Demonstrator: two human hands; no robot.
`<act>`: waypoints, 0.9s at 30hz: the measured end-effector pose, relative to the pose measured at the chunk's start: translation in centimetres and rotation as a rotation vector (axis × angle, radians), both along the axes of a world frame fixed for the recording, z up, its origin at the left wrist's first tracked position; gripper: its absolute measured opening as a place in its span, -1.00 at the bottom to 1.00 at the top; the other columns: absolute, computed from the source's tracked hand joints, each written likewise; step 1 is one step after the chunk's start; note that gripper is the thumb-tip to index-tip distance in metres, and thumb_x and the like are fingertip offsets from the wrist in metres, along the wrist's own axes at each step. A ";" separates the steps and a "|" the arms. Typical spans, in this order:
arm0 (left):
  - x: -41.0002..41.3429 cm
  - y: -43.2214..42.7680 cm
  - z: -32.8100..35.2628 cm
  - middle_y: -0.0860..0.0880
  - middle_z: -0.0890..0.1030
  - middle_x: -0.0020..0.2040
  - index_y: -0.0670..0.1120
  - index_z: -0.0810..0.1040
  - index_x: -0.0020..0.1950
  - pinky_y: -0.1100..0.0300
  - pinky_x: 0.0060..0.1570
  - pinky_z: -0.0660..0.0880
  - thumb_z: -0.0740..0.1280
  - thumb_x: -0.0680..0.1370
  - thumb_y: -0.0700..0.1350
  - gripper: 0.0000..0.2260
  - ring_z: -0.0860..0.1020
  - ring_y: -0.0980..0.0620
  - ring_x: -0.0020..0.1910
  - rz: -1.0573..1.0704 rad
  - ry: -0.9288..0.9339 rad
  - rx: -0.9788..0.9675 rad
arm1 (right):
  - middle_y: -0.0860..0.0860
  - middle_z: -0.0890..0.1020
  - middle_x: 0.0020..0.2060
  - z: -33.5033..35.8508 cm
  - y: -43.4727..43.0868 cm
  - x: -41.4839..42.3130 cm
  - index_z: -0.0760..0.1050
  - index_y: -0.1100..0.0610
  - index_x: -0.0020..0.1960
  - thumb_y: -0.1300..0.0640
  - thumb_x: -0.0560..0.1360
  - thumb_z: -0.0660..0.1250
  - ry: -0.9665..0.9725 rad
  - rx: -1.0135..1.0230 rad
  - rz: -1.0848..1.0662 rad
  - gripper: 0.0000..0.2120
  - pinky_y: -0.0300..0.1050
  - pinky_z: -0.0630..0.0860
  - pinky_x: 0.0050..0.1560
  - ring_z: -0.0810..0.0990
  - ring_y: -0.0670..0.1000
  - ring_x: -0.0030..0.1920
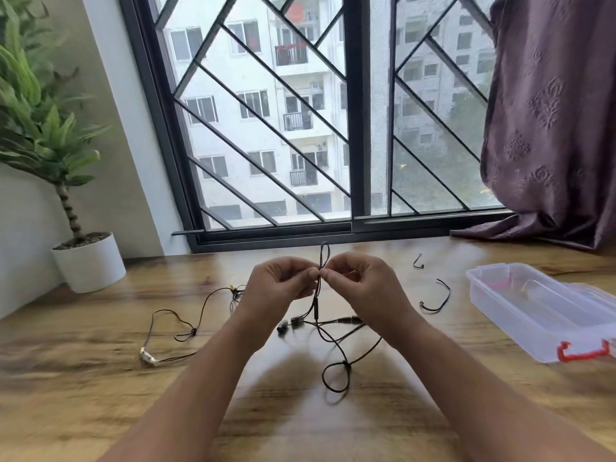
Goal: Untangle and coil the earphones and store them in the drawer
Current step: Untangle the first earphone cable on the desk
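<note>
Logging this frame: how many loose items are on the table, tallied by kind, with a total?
Earphones: 2 (black earphones, pinched by left hand and right hand; silver-tipped earphones)
Short black ties: 2
Clear plastic box: 1
Potted plant: 1
Total: 6
</note>
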State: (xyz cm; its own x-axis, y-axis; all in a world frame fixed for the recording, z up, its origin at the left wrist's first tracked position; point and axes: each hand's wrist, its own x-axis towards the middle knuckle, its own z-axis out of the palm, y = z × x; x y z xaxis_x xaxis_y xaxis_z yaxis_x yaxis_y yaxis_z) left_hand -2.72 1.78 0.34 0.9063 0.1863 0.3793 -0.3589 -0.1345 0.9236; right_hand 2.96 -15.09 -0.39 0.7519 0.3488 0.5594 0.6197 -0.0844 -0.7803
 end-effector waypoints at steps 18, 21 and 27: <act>0.0 -0.2 -0.3 -0.25 0.71 0.00 -0.20 0.69 0.06 0.06 0.09 0.61 0.45 0.53 -0.20 -0.86 0.66 -0.11 0.00 -0.065 0.006 -0.036 | -0.14 0.63 -0.19 -0.6 0.2 0.1 0.60 -0.02 -0.01 -0.07 0.57 0.37 0.327 0.067 0.221 -0.87 -0.18 0.49 -0.11 0.56 -0.19 -0.17; -0.1 0.0 -0.1 -0.30 0.69 -0.03 -0.20 0.70 0.02 0.12 0.04 0.61 0.46 0.52 -0.23 -0.89 0.64 -0.06 -0.06 -0.040 -0.004 -0.027 | -0.10 0.60 -0.26 -0.6 0.2 0.2 0.62 -0.02 -0.05 -0.12 0.48 0.38 0.246 0.072 0.174 -0.81 -0.10 0.46 -0.17 0.49 -0.10 -0.23; -0.1 -0.2 0.0 -0.12 0.66 -0.25 -0.21 0.70 -0.07 0.27 -0.16 0.56 0.47 0.51 -0.25 -0.96 0.58 0.07 -0.25 0.045 -0.006 0.107 | -0.17 0.71 -0.19 -0.9 0.1 0.8 0.66 -0.01 -0.11 0.13 0.50 0.49 -0.009 0.061 -0.025 -0.94 -0.31 0.52 -0.16 0.67 -0.17 -0.20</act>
